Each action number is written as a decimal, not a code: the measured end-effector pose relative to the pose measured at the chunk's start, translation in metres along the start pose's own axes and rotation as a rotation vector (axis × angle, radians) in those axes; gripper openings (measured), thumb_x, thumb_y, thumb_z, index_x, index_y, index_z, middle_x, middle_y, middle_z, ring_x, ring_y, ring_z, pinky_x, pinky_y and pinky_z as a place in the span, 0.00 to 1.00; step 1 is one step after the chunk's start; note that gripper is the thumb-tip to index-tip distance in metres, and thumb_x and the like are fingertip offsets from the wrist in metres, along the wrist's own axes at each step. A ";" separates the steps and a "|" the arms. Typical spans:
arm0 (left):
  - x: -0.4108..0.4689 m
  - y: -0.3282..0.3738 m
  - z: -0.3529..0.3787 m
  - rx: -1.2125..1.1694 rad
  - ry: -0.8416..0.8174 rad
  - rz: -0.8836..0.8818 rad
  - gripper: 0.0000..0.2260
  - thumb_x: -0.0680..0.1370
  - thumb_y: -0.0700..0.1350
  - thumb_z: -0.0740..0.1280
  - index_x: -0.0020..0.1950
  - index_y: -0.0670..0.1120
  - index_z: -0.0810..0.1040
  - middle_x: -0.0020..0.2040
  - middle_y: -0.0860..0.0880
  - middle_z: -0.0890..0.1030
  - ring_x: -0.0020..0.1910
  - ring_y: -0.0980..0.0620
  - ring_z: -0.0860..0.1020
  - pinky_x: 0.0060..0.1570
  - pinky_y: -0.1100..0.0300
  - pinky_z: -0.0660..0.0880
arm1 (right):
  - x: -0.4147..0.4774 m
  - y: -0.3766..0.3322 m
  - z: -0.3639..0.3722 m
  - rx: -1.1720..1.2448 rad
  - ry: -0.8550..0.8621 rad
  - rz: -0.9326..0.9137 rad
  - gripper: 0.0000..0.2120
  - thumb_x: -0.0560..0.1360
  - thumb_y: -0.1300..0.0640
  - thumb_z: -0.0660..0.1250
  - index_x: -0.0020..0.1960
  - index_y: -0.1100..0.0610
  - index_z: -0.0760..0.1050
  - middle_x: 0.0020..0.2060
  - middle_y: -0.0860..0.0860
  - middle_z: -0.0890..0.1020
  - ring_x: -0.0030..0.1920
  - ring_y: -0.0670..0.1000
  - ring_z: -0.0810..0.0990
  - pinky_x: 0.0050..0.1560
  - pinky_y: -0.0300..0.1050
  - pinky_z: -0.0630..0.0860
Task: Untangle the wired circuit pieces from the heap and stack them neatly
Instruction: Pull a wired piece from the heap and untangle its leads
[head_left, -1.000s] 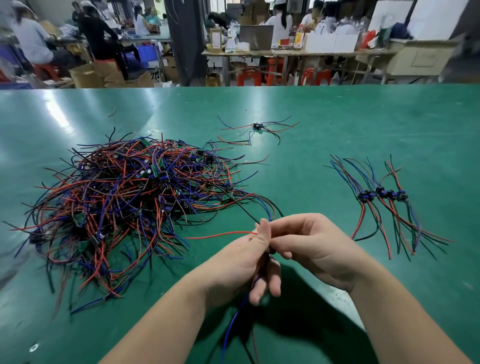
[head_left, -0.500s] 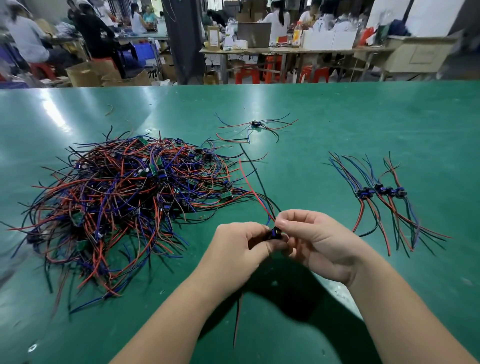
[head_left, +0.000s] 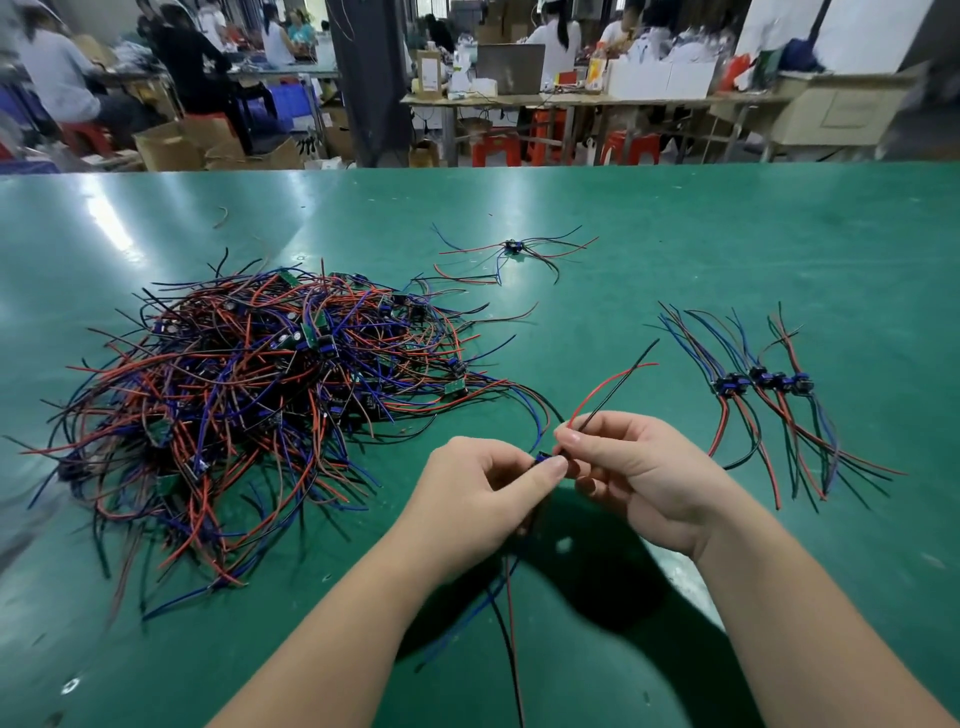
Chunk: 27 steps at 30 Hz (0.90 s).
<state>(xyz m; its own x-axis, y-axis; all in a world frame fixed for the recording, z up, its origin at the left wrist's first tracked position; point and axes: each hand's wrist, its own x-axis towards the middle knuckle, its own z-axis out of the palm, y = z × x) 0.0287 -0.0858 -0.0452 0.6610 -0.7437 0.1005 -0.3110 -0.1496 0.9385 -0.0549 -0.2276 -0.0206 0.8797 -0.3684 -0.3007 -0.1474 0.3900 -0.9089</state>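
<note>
A big heap of tangled red, blue and black wired circuit pieces (head_left: 249, 395) lies at the left of the green table (head_left: 727, 249). At the right, a neat row of sorted pieces (head_left: 761, 382) lies side by side. Between my hands I hold one wired circuit piece (head_left: 543, 458). My left hand (head_left: 480, 493) pinches its small blue body. My right hand (head_left: 628, 467) pinches its red and black wires, which stick up to the right. More of its wires hang down below my hands toward the near edge.
A single loose piece (head_left: 511, 248) lies apart beyond the heap. A short wire scrap (head_left: 222, 215) sits far left. Past the table's far edge are people seated at benches, cardboard boxes (head_left: 171, 148) and red stools (head_left: 491, 150).
The piece's red and black wires came free of the heap and swung to the right, above my right hand. My hands moved slightly apart.
</note>
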 end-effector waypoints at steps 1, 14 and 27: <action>0.001 0.000 0.000 -0.041 0.023 0.000 0.11 0.71 0.55 0.70 0.38 0.48 0.85 0.34 0.49 0.84 0.34 0.55 0.81 0.38 0.56 0.78 | 0.000 0.001 0.001 -0.005 -0.004 -0.011 0.07 0.61 0.60 0.72 0.37 0.60 0.76 0.28 0.51 0.80 0.27 0.45 0.78 0.26 0.32 0.71; 0.002 0.012 -0.004 -0.486 -0.018 -0.115 0.10 0.68 0.45 0.69 0.44 0.41 0.82 0.34 0.46 0.83 0.34 0.51 0.82 0.37 0.59 0.81 | 0.000 -0.001 -0.001 0.045 0.026 -0.109 0.02 0.68 0.65 0.67 0.40 0.63 0.78 0.29 0.53 0.81 0.29 0.46 0.79 0.29 0.33 0.76; 0.002 0.005 -0.002 -0.373 -0.044 -0.297 0.07 0.74 0.40 0.71 0.37 0.42 0.79 0.28 0.48 0.78 0.28 0.51 0.79 0.30 0.60 0.78 | 0.005 0.013 0.006 -0.194 0.052 -0.180 0.04 0.70 0.65 0.71 0.37 0.61 0.80 0.28 0.54 0.80 0.28 0.46 0.76 0.28 0.34 0.71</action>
<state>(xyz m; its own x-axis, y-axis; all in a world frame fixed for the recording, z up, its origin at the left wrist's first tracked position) 0.0303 -0.0868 -0.0398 0.6518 -0.7324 -0.1969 0.1587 -0.1222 0.9797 -0.0498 -0.2189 -0.0322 0.8759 -0.4619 -0.1395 -0.0793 0.1473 -0.9859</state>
